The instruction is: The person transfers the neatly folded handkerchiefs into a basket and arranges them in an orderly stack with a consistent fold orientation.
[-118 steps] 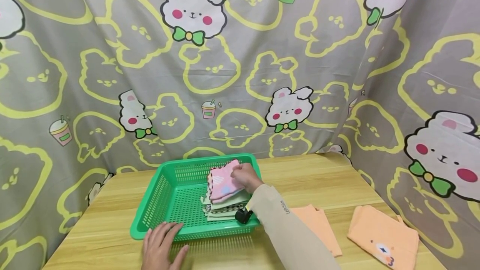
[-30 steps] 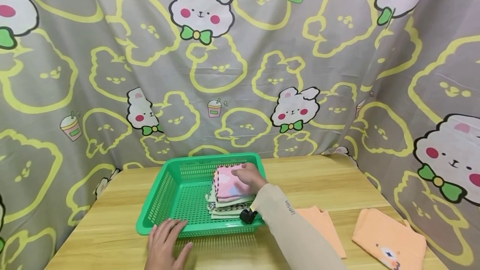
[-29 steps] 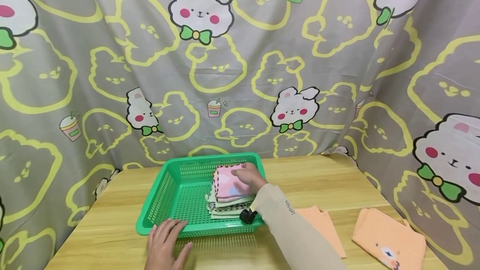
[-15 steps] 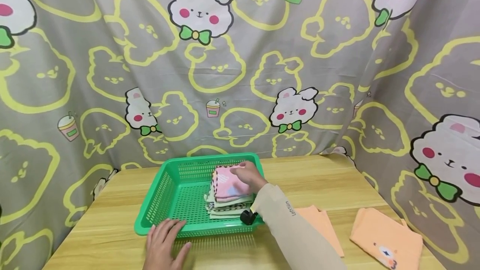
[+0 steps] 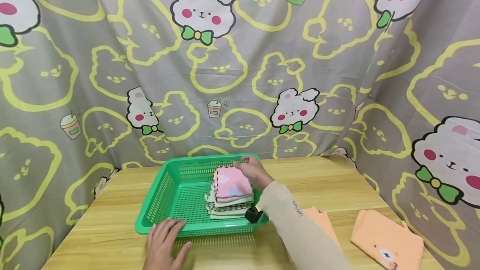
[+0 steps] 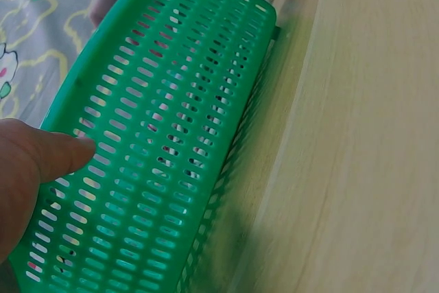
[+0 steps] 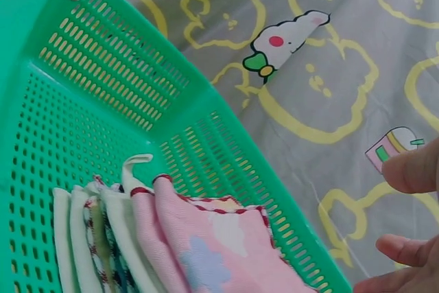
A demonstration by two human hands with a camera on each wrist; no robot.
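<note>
A green plastic basket (image 5: 151, 199) with slotted walls stands on the table, a stack of folded small towels (image 5: 228, 216) along its right side. On top lies a folded pink towel (image 5: 233, 182) with a white and a blue patch and a dark-checked edge; pale green ones show beneath. My right hand (image 5: 256, 172) hovers at the stack's far right corner, thumb and fingers apart and holding nothing. In the right wrist view its fingertips (image 7: 405, 250) are off the pink towel. My left hand (image 5: 163, 243) rests its fingers over the basket's near left rim, thumb outside the wall.
Two folded orange cloths lie right of the basket: one orange cloth (image 5: 323, 223) partly behind my right sleeve, another orange cloth (image 5: 388, 236) with an animal face farther right. A patterned curtain (image 5: 240, 74) hangs behind the wooden table (image 5: 318, 178). A small black camera (image 5: 253, 215) sits on my right wrist.
My right hand has let go of the pink towel and drawn up and to the right. The towel now lies flat on the stack; my left hand stays at the rim.
</note>
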